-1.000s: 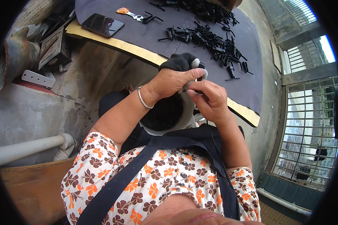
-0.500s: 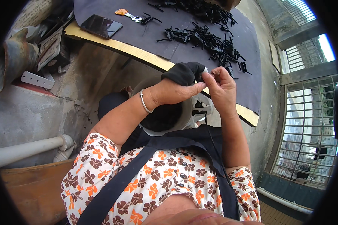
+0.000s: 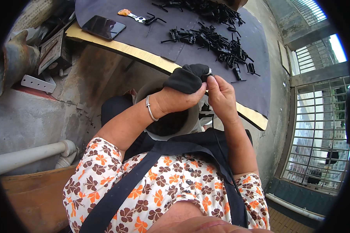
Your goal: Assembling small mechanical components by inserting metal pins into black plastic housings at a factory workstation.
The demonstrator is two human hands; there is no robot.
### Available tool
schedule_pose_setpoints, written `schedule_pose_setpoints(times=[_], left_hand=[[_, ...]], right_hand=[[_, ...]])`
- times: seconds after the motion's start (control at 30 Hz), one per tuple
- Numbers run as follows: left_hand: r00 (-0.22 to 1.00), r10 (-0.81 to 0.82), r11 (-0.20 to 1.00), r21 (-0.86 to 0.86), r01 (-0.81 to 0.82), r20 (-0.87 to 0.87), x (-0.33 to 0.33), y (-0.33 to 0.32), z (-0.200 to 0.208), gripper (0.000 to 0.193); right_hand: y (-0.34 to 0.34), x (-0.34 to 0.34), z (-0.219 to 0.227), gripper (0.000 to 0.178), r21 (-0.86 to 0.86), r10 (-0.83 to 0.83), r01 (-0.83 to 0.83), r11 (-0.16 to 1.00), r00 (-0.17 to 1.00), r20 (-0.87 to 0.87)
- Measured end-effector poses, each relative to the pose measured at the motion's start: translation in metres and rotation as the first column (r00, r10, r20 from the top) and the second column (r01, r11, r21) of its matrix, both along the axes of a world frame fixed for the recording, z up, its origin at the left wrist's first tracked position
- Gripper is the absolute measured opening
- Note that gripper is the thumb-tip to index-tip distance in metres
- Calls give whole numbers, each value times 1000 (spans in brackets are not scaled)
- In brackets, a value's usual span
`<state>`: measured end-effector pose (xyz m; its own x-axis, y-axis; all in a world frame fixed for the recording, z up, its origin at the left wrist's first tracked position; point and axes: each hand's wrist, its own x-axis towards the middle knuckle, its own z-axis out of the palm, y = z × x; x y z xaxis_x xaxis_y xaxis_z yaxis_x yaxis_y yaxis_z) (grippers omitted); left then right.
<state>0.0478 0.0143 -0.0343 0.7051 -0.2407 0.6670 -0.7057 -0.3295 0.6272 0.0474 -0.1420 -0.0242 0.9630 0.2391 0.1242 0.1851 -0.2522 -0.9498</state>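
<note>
My left hand (image 3: 175, 100) is closed over the bucket. Black cloth (image 3: 184, 80) wraps its fingers, with a small pale patch at the tip, and hides what they grip. A metal bangle (image 3: 149, 108) circles that wrist. Right against the cloth's tip, my right hand (image 3: 223, 97) pinches a small dark piece (image 3: 209, 76) between thumb and forefinger; its shape is mostly covered. Beyond both hands, piles of black metal parts with thin rods (image 3: 221, 46) lie on the dark-covered table (image 3: 151, 48).
A phone (image 3: 104, 27) and an orange-handled metal tool (image 3: 131, 15) lie at the table's far left. Below my hands stands a pale bucket (image 3: 191, 122) with dark contents. A black cord (image 3: 217, 141) hangs by my right forearm. Pipes (image 3: 35, 155) run along the left wall.
My right hand has shifted slightly left, its fingers now closer together at the cloth's tip. My left hand and the cloth have turned a little. The parts on the table have not moved.
</note>
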Motion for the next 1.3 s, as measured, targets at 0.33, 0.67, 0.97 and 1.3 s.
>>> schedule_pose_setpoints(times=[0.33, 0.67, 0.97, 1.3], left_hand=[[888, -303, 865, -491, 104, -346, 10, 7, -1, 11], [863, -375, 916, -277, 289, -339, 6, 2, 1, 27], [956, -247, 952, -225, 209, -156, 9, 0, -11, 10], [992, -123, 990, 64, 125, -29, 6, 16, 3, 16]], right_hand=[[-27, -2, 17, 13, -256, 73, -66, 964, 997, 15], [-19, 6, 20, 11, -75, 84, -88, 993, 995, -53], [-14, 8, 18, 30, -335, 183, -175, 926, 983, -8], [-44, 17, 12, 27, -449, -48, 97, 888, 992, 119]])
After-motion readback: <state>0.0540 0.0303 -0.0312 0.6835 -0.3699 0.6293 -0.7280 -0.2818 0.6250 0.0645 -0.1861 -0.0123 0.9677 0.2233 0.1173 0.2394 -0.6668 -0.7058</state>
